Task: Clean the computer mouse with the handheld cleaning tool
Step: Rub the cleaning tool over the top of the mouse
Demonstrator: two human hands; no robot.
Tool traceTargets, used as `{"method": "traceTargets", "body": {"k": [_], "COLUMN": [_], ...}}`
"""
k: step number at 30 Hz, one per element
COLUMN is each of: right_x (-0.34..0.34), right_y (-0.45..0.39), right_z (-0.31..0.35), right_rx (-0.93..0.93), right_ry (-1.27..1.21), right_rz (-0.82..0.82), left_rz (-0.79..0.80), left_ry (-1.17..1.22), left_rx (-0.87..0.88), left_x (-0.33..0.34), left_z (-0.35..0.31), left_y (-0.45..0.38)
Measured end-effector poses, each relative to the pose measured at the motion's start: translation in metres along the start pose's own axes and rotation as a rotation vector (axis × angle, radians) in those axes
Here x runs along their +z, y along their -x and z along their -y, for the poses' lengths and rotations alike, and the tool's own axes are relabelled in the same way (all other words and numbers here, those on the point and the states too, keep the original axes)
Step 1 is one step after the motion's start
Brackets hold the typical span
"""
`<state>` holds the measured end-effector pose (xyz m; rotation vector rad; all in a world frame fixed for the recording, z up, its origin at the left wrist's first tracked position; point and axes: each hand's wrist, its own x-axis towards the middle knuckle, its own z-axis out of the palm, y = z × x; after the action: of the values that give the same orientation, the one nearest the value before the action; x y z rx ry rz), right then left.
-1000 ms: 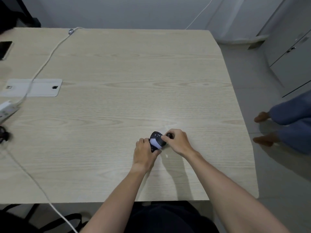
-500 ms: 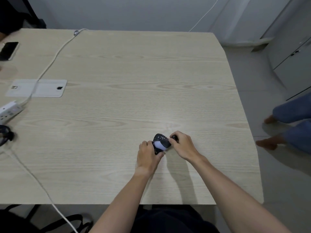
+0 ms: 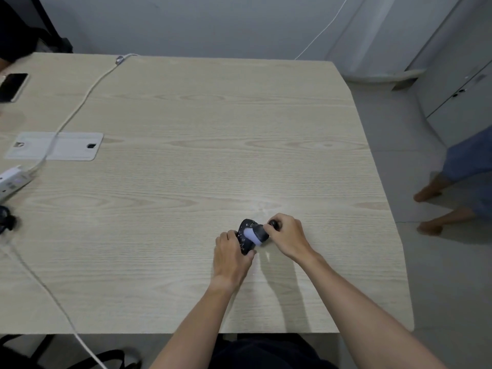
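the fingers (image 3: 231, 237) of the left hand (image 3: 231, 255) are curled shut around the near-left side of the computer mouse (image 3: 246, 235), pinning it against the table (image 3: 186, 182) so it will not skate away under pressure. the mouse, dark and flecked with pale specks, sits toward the near right part of the table, well apart from the power strip (image 3: 13, 179) and the phone (image 3: 12, 86) at the far left edge. just right of the mouse, the right hand (image 3: 286, 235) is closed on the handheld cleaning tool (image 3: 259, 234), gripping its dark knob end so the pale head lies across the top of the mouse, apparently touching it, though the contact is too small to be sure of. holding the tool by its far end likely gives leverage for sweeping strokes over the shell. judging by the specks, cleaning looks underway, not finished.
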<state>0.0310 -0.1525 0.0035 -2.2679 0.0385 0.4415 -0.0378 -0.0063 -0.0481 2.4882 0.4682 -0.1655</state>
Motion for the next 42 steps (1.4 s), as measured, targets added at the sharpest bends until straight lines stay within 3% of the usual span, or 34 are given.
{"method": "traceTargets", "body": {"k": [5,11,16,18,23,28,36,39,42], "right_x": [0.0,0.006,0.009,0.008,0.007,0.008,0.002,0.006,0.006], "right_y": [-0.002,-0.002,-0.006,-0.004,0.0,-0.002,-0.005,-0.008,-0.007], "right_z": [-0.002,0.002,-0.001,-0.001,-0.008,-0.016,-0.001,-0.002,-0.005], "right_rx": [0.028,-0.02,0.048,0.046,-0.018,0.046,-0.053,-0.005,0.063], "right_ry": [0.027,-0.043,0.136,0.089,-0.073,0.067,-0.116,0.009,0.099], "right_rz": [-0.179,-0.022,-0.172,-0.21,-0.079,-0.166,-0.13,-0.068,-0.181], "left_rz": [0.006,0.014,0.019,0.016,0.004,0.012,0.034,0.022,0.006], "left_ry": [0.002,-0.006,-0.009,0.0,0.017,-0.007,-0.044,-0.076,-0.081], "left_rx": [-0.047,-0.108,-0.124,-0.141,-0.177,-0.18,-0.207,-0.198,-0.191], "left_x": [0.0,-0.003,-0.006,-0.006,-0.004,-0.004,-0.011,-0.009,-0.01], "left_z": [-0.003,-0.012,-0.016,-0.017,-0.018,-0.019,-0.027,-0.027,-0.025], "left_y": [-0.003,-0.006,-0.007,-0.008,-0.01,-0.011,-0.025,-0.021,-0.019]}}
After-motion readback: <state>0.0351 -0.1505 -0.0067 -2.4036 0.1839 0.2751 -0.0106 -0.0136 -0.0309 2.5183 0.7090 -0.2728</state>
